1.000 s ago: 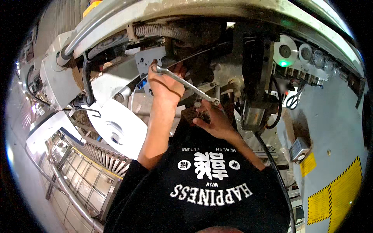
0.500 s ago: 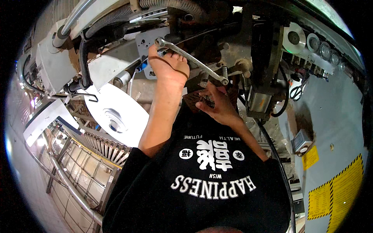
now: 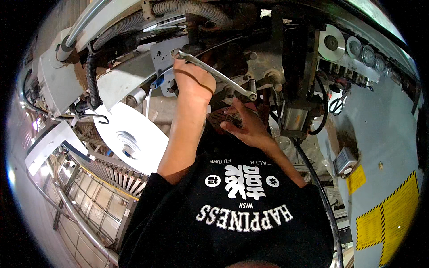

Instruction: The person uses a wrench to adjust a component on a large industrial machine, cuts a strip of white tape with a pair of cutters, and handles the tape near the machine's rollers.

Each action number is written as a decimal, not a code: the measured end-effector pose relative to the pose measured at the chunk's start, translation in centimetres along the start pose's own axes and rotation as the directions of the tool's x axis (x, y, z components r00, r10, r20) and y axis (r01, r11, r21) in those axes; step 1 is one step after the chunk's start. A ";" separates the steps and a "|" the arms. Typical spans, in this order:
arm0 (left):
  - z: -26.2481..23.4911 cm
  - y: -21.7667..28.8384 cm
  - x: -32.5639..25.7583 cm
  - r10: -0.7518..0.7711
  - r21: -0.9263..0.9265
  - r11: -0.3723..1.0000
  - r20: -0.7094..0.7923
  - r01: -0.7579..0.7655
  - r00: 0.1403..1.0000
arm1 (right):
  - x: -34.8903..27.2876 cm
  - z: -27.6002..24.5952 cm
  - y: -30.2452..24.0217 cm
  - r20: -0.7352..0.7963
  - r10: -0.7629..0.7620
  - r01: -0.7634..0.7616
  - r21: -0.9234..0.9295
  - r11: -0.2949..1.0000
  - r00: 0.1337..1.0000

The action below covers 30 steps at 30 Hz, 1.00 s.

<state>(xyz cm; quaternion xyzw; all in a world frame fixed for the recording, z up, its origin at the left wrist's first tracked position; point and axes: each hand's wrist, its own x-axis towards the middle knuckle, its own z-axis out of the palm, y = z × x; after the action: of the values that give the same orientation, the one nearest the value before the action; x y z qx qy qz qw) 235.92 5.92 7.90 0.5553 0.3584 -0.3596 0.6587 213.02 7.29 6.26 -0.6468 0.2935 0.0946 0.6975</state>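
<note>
A long silver wrench point(image 3: 214, 73) lies slantwise across the machine's dark metalwork, its ring end at the upper left and its other end at the lower right beside a short metal pin point(image 3: 253, 84). My left hand point(image 3: 195, 79) is closed on the wrench near the upper-left end; its fingertips are hidden behind the tool. Just below the lower-right end is my right hand point(image 3: 250, 128), thumb and fingers apart, with nothing seen in it. Whether its fingertips touch the metal parts above cannot be made out.
A white panel with a round recess point(image 3: 129, 145) stands left of my left forearm. Ribbed hoses point(image 3: 91, 80) run along the upper left. To the right are a metal cylinder point(image 3: 295, 119), a black cable point(image 3: 313, 172) and a grey cabinet wall point(image 3: 380, 134) with yellow labels.
The wrench and my left hand have shifted slightly left and down in the view, along with the surroundings. My left fingers, partly visible before, are now hidden. My right hand remains spread.
</note>
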 end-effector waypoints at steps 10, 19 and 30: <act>1.0 0.0 -1.7 0.041 -0.110 0.993 -0.086 -0.050 0.995 | 0.0 0.7 1.4 -0.013 0.004 -0.004 -0.015 1.000 1.000; -1.4 0.5 -0.6 0.017 -0.045 0.999 -0.029 -0.018 0.999 | -0.1 -0.7 -0.6 0.078 0.046 -0.029 -0.208 0.978 0.996; -1.0 0.6 0.0 -0.118 -0.069 0.990 0.069 0.123 0.991 | 0.2 -1.4 -0.5 0.084 0.007 -0.009 0.023 1.000 0.996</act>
<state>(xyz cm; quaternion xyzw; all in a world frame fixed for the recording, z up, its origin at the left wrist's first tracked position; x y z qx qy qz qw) 236.38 6.98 8.04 0.4961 0.3827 -0.4031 0.6670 213.05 5.84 6.54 -0.6330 0.2675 0.1211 0.7163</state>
